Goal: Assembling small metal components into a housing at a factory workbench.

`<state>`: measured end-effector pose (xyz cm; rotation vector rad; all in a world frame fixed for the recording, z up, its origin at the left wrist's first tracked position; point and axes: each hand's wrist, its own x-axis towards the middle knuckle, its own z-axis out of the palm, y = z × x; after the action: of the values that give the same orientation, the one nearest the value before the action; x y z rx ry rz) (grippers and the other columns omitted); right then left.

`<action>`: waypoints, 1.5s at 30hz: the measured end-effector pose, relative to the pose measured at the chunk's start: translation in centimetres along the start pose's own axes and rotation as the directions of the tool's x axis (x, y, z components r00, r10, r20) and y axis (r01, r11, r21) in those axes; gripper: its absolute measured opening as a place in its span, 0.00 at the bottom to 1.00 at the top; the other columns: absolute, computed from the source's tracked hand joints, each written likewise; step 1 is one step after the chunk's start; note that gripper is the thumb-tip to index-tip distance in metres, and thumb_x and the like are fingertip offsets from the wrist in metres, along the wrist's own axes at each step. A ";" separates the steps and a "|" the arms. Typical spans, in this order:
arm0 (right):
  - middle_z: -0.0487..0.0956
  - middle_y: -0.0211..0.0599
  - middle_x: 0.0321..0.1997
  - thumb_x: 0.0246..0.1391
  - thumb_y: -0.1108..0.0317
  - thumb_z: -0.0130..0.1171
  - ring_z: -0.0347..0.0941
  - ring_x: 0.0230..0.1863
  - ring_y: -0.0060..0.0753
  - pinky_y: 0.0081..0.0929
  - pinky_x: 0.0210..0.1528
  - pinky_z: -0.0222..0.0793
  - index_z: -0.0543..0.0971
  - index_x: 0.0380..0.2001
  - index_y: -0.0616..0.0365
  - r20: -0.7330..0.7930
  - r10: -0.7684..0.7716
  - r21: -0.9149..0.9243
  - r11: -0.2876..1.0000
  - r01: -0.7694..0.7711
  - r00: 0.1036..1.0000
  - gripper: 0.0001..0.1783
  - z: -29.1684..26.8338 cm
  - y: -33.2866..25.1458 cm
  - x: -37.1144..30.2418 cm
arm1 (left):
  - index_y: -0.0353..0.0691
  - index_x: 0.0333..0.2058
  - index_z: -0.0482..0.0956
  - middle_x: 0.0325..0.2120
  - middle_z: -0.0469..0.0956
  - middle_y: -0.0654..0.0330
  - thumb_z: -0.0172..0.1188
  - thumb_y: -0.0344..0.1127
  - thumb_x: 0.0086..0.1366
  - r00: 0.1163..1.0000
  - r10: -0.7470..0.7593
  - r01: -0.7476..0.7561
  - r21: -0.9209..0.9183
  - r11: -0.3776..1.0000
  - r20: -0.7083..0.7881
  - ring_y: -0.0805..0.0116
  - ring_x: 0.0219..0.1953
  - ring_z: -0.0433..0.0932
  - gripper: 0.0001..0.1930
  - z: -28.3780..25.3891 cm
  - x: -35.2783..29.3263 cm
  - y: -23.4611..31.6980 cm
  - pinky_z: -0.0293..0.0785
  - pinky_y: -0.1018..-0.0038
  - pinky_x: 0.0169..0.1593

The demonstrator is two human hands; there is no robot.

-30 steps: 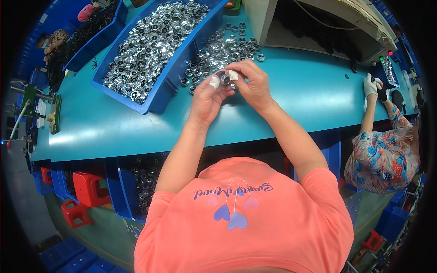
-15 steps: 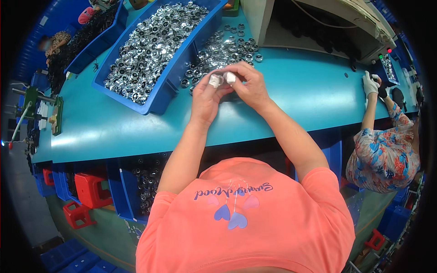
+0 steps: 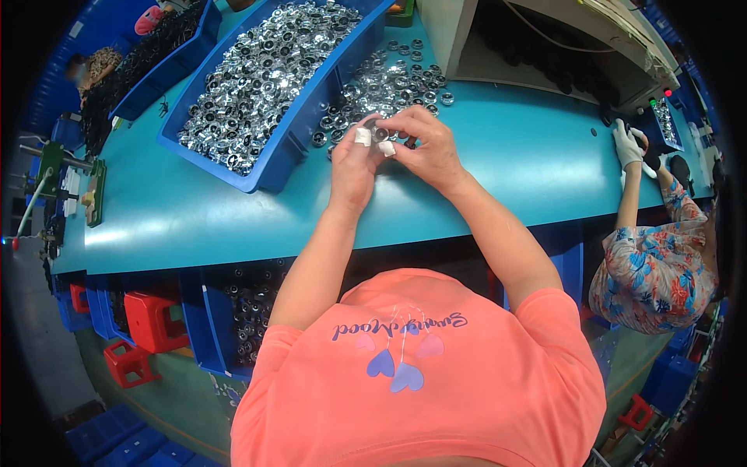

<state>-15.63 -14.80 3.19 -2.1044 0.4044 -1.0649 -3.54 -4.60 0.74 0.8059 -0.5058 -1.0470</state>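
Above the teal table, both hands meet around one small round silver part with a dark centre [image 3: 380, 134]. My left hand [image 3: 352, 173] grips it from the left, fingers curled behind it. From the other side, the thumb and fingers of my right hand [image 3: 429, 152] are closed on the same part. White wrapping covers both thumb tips. Just beyond the hands lies a loose pile of similar shiny round parts [image 3: 385, 89]. A blue bin [image 3: 253, 180] heaped with more of them stands to the left. The fingers hide part of the held piece.
A pale open-fronted cabinet [image 3: 445, 39] stands at the back right. Farther right, a person in a floral top [image 3: 654, 268] works with gloved hands beside a small blue bin [image 3: 675, 144]. A green metal fixture [image 3: 95, 193] sits at the table's left end; red stools [image 3: 156, 321] are below.
My right thumb has come lower, and the round part now shows between the fingertips. My hands stay at about the same place. The co-worker's gloved hand has shifted slightly.
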 end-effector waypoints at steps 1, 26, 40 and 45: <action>0.80 0.32 0.37 0.44 0.75 0.68 0.80 0.36 0.29 0.24 0.33 0.75 0.85 0.40 0.51 -0.011 0.009 0.003 1.000 -0.009 1.000 0.17 0.1 0.0 0.0 | 0.33 0.60 0.70 0.50 0.75 0.57 0.48 0.39 0.76 1.000 0.003 -0.003 0.013 1.000 -0.006 0.66 0.50 0.77 0.20 0.1 -0.1 0.1 0.76 0.66 0.54; 0.77 0.31 0.48 0.55 0.76 0.63 0.76 0.47 0.24 0.22 0.48 0.74 0.84 0.49 0.62 0.393 0.511 0.484 0.592 -0.644 0.765 0.17 -1.2 1.0 0.4 | 0.37 0.60 0.69 0.44 0.77 0.60 0.53 0.36 0.75 0.988 0.136 -0.151 0.270 0.951 0.076 0.72 0.38 0.79 0.19 0.8 -0.1 0.0 0.81 0.74 0.37; 0.77 0.27 0.33 0.52 0.76 0.64 0.71 0.35 0.18 0.18 0.38 0.67 0.86 0.47 0.54 0.184 0.291 0.399 0.851 -0.342 0.939 0.18 0.3 1.4 -0.7 | 0.42 0.52 0.76 0.37 0.76 0.66 0.56 0.33 0.73 0.943 0.333 -0.285 0.465 0.838 -0.023 0.81 0.31 0.73 0.11 0.9 -0.3 -0.2 0.72 0.83 0.26; 0.78 0.28 0.33 0.50 0.76 0.65 0.72 0.35 0.19 0.19 0.37 0.68 0.86 0.46 0.55 0.087 0.243 0.318 0.912 -0.258 0.966 0.17 0.9 -0.2 -0.9 | 0.42 0.50 0.78 0.37 0.77 0.67 0.56 0.34 0.73 0.947 0.315 -0.248 0.469 0.848 -0.069 0.82 0.30 0.73 0.10 0.9 -0.4 0.1 0.72 0.83 0.26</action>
<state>-15.48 -13.75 2.44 -1.7262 0.4300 -0.8650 -4.24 -4.55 1.35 1.1737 -0.7380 -0.5915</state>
